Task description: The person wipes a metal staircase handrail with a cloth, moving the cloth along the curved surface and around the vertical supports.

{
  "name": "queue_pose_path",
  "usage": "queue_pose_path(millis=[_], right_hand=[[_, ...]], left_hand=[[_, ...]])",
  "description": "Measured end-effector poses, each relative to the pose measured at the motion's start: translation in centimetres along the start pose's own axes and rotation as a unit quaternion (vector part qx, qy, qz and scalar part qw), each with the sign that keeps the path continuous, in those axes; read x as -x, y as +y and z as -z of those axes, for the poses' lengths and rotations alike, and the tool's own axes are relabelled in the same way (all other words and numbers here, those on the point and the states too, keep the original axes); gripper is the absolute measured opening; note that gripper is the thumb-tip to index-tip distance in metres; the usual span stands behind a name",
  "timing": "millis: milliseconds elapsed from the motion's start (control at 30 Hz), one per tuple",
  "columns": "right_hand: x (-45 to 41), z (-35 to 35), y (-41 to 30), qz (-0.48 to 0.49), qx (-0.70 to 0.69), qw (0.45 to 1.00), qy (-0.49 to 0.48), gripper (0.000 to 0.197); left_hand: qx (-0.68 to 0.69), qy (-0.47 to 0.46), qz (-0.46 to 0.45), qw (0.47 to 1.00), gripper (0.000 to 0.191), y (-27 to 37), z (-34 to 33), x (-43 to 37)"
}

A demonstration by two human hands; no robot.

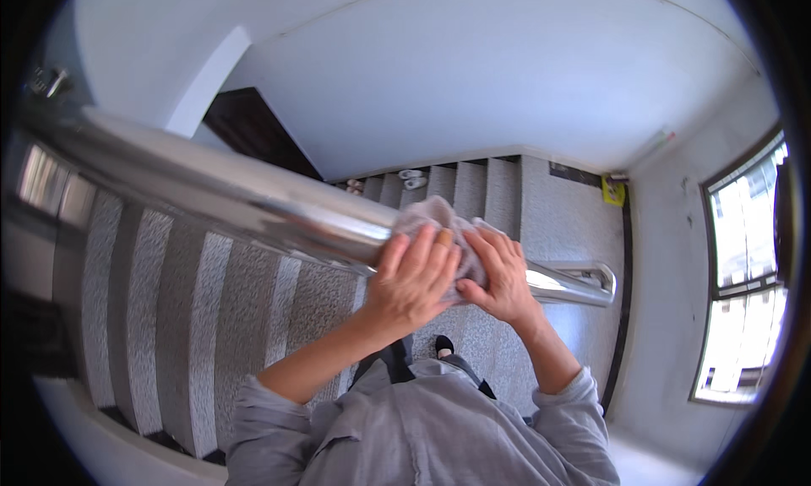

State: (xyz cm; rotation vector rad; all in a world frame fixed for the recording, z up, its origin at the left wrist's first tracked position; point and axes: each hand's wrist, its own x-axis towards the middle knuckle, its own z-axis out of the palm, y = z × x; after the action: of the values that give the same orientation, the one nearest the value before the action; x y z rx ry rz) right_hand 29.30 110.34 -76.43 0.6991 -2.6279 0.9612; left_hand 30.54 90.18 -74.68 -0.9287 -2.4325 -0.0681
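A pinkish-grey cloth is wrapped over a shiny metal stair handrail. My left hand presses the cloth around the rail, fingers laid across the top; one finger has a tan band, perhaps an adhesive bandage, near its tip. Close beside it on the right, my right hand grips the same cloth, its thumb towards me. The rail runs from the upper left, passes under both hands and shows again on the right, where it bends back in a loop. The rail's underside beneath the cloth is hidden.
Speckled stone steps lie to the left, and another flight lies beyond the rail. White shoes stand on that flight. A yellow object sits in the landing corner. A barred window is at right, a dark door at upper left.
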Motion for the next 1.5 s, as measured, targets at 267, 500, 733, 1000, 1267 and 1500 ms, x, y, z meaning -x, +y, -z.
queue_pose_path(millis=[267,500,733,1000,1267,1500], right_hand=[[4.1,-0.2,2.9,0.089,0.068,0.993,-0.042,0.091],[0.8,-0.7,2.0,0.149,0.120,0.981,-0.025,0.091],[-5.5,-2.2,-3.8,0.204,0.106,0.973,0.011,0.062],[-17.0,-4.9,-16.3,0.275,0.054,0.955,0.099,0.060],[-27.8,-8.5,-27.4,0.302,-0.004,0.940,0.161,0.060],[-32.5,-7.4,-33.9,0.280,-0.019,0.953,0.114,0.050]], left_hand=[[0.183,0.021,0.106,0.977,0.059,4.1,0.7,0.7],[0.312,0.290,0.367,0.827,0.082,9.1,-2.9,0.3],[0.211,0.367,0.455,0.783,0.068,4.1,-2.8,-1.6],[0.188,0.452,0.442,0.751,0.064,-11.8,5.5,-0.3],[0.277,0.577,0.422,0.642,0.095,-24.9,15.9,0.9],[0.516,0.560,0.415,0.497,0.050,-29.5,21.7,0.1]])
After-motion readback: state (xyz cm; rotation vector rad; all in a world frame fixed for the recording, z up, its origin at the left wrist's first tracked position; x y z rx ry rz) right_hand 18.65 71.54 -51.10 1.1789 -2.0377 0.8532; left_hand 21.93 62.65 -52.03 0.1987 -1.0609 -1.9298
